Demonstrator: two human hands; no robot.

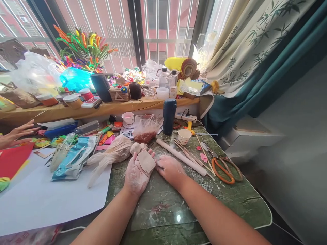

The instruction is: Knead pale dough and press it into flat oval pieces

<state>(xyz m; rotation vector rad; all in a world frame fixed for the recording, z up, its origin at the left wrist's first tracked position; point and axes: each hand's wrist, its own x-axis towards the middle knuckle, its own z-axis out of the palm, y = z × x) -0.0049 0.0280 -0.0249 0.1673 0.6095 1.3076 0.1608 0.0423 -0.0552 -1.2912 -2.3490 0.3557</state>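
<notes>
Palm up, my left hand [138, 177] holds a thin, flattened piece of clay [146, 161] with rounded corners. White powder coats the palm. Close on its right, my right hand [170, 169] is turned back up, its fingers bent inward and fingertips by the clay's right edge; what they hold, if anything, is hidden. A lump of the same pale clay [138, 147] lies just beyond the left fingers. Past my right hand rests a pale rolling pin [181, 157], with thin wooden sticks [189, 154] alongside.
Large orange-handled scissors [222, 170], a paper cup [184, 136] and a dark blue bottle [169, 116] stand or lie rightward and behind. A crumpled plastic bag [114, 149] and a blue wipes packet [74, 158] lie left on white paper [76, 197]. Another person's hand [19, 134] reaches in at far left.
</notes>
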